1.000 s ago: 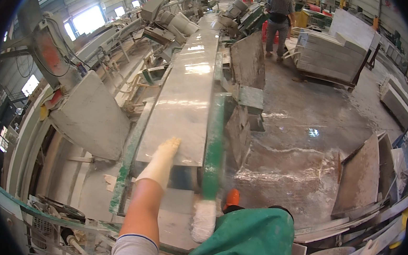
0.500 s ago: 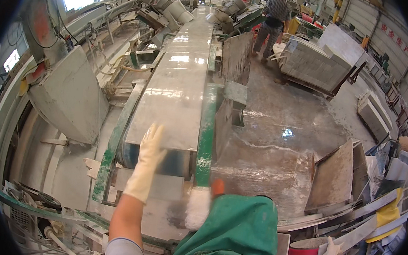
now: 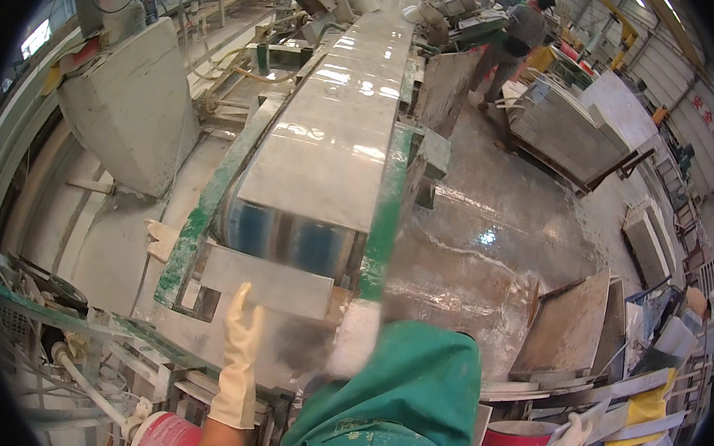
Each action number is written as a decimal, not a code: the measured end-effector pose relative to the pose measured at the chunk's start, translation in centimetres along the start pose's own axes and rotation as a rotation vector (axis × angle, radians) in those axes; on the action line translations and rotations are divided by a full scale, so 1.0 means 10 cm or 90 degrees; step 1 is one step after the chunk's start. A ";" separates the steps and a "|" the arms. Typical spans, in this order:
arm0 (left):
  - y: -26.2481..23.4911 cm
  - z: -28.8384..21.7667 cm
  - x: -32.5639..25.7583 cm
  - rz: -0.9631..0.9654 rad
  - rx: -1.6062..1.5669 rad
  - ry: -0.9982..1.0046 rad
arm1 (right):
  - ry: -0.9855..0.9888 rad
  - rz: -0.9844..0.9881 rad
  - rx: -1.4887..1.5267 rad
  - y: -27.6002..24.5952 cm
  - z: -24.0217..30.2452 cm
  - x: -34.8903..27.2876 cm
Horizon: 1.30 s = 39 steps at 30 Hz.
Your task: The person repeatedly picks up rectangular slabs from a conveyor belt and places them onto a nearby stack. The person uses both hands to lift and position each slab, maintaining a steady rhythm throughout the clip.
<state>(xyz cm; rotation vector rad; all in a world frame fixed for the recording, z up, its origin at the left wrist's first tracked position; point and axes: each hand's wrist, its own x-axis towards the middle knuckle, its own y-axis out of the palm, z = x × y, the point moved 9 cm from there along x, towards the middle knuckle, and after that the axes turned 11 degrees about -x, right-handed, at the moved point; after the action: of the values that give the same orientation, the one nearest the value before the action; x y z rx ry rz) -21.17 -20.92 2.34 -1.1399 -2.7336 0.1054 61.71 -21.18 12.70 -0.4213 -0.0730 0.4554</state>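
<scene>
Wet stone slab (image 3: 339, 129) on conveyor, dusty workshop floor (image 3: 490, 233) (glistening), gloved left hand (image 3: 241, 331) grip released.

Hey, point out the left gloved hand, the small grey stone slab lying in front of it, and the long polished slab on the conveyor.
Left hand in cream rubber glove (image 3: 240, 344), head view, back of the hand.
Small grey rectangular stone slab (image 3: 267, 283), head view, top face.
Long polished grey slab (image 3: 343, 130), head view, glossy top.

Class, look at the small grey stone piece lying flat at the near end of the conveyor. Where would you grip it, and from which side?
Grip the grey stone piece by its near long edge, coming from the person's side, where the left hand already reaches. It lies flat and thin, and a larger slab and the green frame rail close off the far side, so the near edge is probably the freest.
</scene>
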 end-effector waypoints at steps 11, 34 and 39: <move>2.40 -1.25 -0.46 0.435 -0.624 -0.412 | -0.857 0.585 -0.288 2.71 2.56 -2.38; 0.21 1.07 0.33 -0.203 -0.502 -0.478 | -0.813 0.463 -0.373 2.73 1.60 -1.12; 0.16 1.19 0.38 -0.093 -0.377 -0.485 | -0.669 0.321 -0.498 1.56 0.74 -0.01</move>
<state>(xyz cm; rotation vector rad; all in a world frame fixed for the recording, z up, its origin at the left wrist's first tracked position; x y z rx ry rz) -24.95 -17.03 -9.03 -1.1944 -3.6775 -0.4009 54.00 -5.67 13.05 -0.9357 -1.2139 1.1182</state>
